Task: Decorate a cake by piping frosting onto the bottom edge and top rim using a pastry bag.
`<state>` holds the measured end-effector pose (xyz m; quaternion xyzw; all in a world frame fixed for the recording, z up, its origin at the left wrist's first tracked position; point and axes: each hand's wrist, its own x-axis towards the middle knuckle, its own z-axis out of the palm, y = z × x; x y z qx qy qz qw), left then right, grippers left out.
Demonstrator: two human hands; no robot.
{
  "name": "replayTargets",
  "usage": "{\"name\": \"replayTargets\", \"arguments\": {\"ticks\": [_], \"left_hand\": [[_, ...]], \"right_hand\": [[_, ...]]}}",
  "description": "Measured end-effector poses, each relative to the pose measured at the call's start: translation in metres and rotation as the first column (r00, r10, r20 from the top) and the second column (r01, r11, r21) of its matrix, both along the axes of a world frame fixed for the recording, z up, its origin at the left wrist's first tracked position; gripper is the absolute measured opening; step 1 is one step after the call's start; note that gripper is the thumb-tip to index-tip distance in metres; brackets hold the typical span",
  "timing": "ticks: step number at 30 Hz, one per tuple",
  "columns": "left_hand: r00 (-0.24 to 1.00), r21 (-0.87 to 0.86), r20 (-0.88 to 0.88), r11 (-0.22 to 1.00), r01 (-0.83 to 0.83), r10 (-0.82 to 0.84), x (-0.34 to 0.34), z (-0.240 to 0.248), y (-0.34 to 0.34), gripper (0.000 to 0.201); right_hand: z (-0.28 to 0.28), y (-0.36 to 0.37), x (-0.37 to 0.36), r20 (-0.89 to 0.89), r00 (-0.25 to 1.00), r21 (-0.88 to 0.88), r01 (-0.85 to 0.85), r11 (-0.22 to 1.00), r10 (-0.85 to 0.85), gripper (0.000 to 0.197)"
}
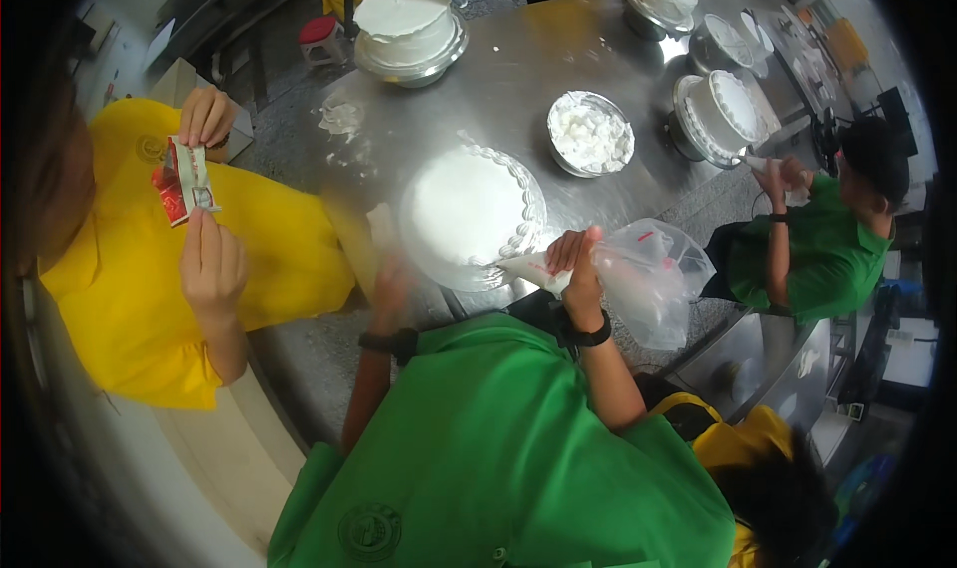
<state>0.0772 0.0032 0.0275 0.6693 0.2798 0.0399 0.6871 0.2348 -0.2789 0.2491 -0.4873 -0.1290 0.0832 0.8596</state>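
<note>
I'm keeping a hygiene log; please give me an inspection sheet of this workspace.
Surface: shiny steel table with white cream smears.
Job's things: round white-frosted cake, piped border along its right side; clear plastic piping bag, tip at the cake's edge.
Clutter: round silver metal bowl holding cream.
Hands: right hand grips the bag; left hand blurred, hold unclear.
Cables: nothing seen.
Surroundings: person in yellow shirt; person in green shirt; red plastic stool.
</note>
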Motion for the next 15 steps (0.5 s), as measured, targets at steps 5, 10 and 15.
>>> {"name": "replayTargets", "arguments": {"ticks": [5,10,15], "left_hand": [[0.999,0.071,0.041,0.997,-0.019,0.016,0.001,-0.009,0.004,0.057],[0.998,0.105,0.065,0.994,-0.008,0.001,-0.003,-0.014,0.008,0.056],[0.994,0.144,0.097,0.989,0.03,-0.044,-0.001,-0.007,0.006,0.056]], "right_hand": [[-0.011,0.003,0.001,0.003,0.999,0.005,-0.05,0.999,0.05,0.044],[-0.03,0.001,0.008,0.085,0.989,-0.016,-0.123,0.992,0.124,0.028],[-0.079,-0.006,0.014,-0.054,0.995,0.041,-0.085,0.996,0.087,0.036]]}}
